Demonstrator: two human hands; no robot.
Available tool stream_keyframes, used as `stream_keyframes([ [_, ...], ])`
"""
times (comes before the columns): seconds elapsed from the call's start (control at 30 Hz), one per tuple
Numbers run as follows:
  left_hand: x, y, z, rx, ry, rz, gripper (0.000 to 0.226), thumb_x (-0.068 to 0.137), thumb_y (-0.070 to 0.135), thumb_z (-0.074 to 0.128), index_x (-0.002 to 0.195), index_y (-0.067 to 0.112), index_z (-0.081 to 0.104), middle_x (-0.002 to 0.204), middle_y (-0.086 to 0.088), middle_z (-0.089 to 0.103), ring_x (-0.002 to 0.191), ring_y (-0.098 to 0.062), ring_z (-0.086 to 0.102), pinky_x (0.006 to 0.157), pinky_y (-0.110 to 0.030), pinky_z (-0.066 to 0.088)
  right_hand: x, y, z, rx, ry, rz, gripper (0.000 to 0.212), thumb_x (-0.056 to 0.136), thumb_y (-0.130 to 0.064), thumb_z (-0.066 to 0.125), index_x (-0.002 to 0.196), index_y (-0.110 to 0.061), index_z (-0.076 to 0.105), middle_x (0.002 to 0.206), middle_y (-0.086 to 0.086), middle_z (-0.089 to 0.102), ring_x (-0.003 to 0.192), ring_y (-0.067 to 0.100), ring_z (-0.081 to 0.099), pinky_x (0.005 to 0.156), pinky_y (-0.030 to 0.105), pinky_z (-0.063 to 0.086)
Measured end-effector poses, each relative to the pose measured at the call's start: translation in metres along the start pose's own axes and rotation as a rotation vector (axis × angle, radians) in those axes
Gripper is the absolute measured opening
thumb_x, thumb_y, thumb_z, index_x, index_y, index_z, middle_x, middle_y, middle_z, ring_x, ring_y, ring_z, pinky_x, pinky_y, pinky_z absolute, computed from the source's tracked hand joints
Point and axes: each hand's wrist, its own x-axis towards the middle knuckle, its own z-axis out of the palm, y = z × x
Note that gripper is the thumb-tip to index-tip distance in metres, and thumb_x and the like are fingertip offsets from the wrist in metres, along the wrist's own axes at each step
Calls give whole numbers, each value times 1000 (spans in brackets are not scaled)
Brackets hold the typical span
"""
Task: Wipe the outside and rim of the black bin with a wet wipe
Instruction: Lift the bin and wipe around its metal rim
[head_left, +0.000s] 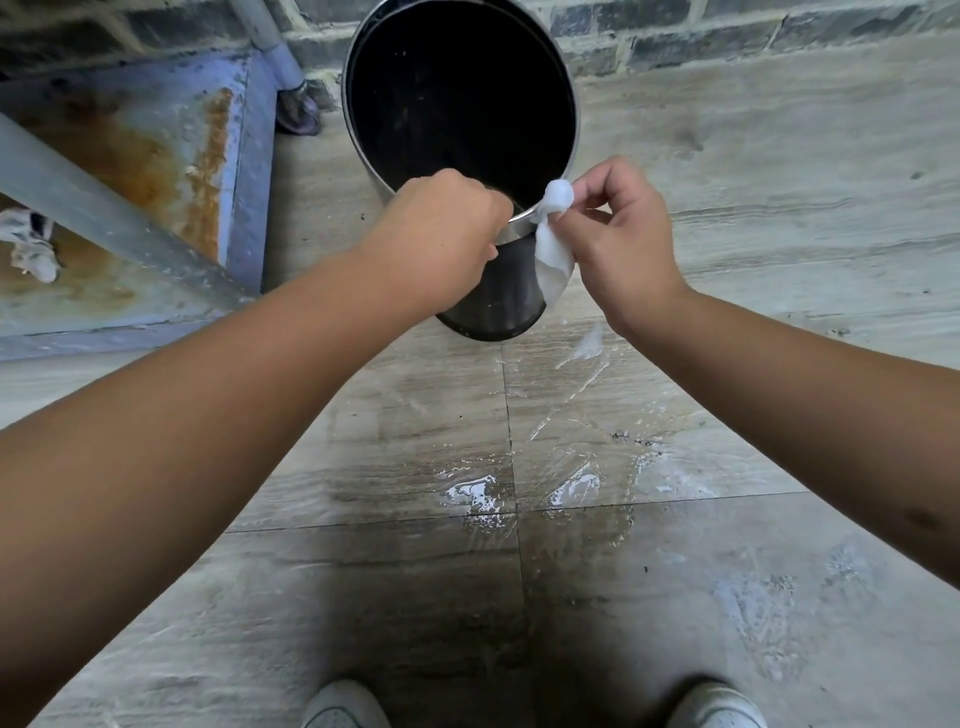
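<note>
The black bin (498, 306) stands on the floor by the brick wall, its open mouth with a shiny metal rim (571, 104) facing me. My left hand (441, 234) grips the near edge of the rim. My right hand (618, 234) pinches a white wet wipe (553, 260) against the near right part of the rim; the wipe's tail hangs down over the bin's outer wall. The lower left side of the bin is hidden behind my left hand.
A rusty blue metal frame (249, 182) with a grey pipe leg (270, 41) stands left of the bin, with a crumpled white rag (31, 249) inside it. Wet patches (478, 493) shine on the tiled floor. My white shoes (343, 706) show at the bottom.
</note>
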Motion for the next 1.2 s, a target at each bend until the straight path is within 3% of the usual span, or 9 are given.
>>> stream_keyframes([
  [0.1, 0, -35, -9, -62, -119, 82, 33, 84, 37, 68, 109, 17, 60, 117, -11, 61, 121, -32, 51, 104, -59, 34, 0, -2, 0, -14, -11, 4, 20, 81, -7, 67, 75, -23, 56, 80, 1, 59, 75, 23, 57, 72, 40, 52],
  [0.2, -5, -86, -15, 76, -181, 42, 67, 75, 46, 74, 134, 25, 51, 138, -3, 55, 142, -23, 30, 109, -68, 6, 0, -3, 0, -28, -13, -6, 20, 82, -6, 66, 76, -22, 56, 81, 1, 58, 72, 22, 55, 69, 36, 51],
  [0.33, -7, -99, -10, 154, -27, 140, 25, 83, 28, 69, 99, 9, 71, 101, -11, 71, 112, -32, 58, 104, -59, 28, -2, -3, 0, -37, -16, -18, 17, 82, -10, 68, 76, -21, 55, 80, 2, 57, 73, 21, 54, 71, 37, 51],
  [0.43, -7, -89, -10, 189, 30, 185, 25, 84, 32, 65, 91, 9, 72, 88, -8, 71, 94, -32, 63, 99, -53, 33, 1, -3, -3, -54, 30, -2, 16, 80, -15, 68, 74, -23, 56, 78, -1, 57, 74, 17, 54, 73, 40, 51],
  [0.67, -1, -52, -1, 117, 19, 115, 24, 88, 40, 60, 85, 18, 65, 89, -4, 68, 96, -31, 63, 105, -54, 30, 11, -4, -18, -65, 66, 2, 14, 77, -13, 67, 73, -22, 57, 79, 8, 59, 73, 23, 56, 68, 40, 49],
  [0.83, 7, -25, 7, 8, 106, 17, 27, 90, 39, 60, 79, 14, 56, 76, -3, 56, 80, -31, 59, 69, -40, 43, 6, 0, -17, -109, 69, -12, 17, 77, -18, 72, 71, -24, 57, 75, 3, 60, 71, 19, 54, 70, 46, 53],
  [0.9, 15, -8, 9, 22, 125, -46, 26, 90, 39, 60, 77, 19, 49, 78, -4, 55, 81, -34, 59, 71, -42, 41, 4, 3, -14, -118, 81, -10, 20, 77, -16, 73, 69, -25, 58, 72, -2, 60, 69, 16, 55, 72, 44, 54],
  [1.07, 33, 12, -2, -142, -57, -110, 30, 85, 43, 63, 83, 19, 46, 81, 0, 49, 88, -31, 52, 99, -62, 34, 8, 5, -5, -79, 129, 41, 20, 77, -9, 70, 70, -26, 60, 71, -6, 61, 69, 13, 57, 76, 49, 58],
  [1.2, 11, -67, -21, -48, -164, -5, 69, 71, 53, 74, 129, 26, 48, 128, -5, 56, 127, -31, 46, 107, -73, 10, 13, 6, -4, -14, 129, 79, 18, 76, -11, 72, 71, -24, 60, 73, -1, 60, 72, 17, 58, 79, 55, 56],
])
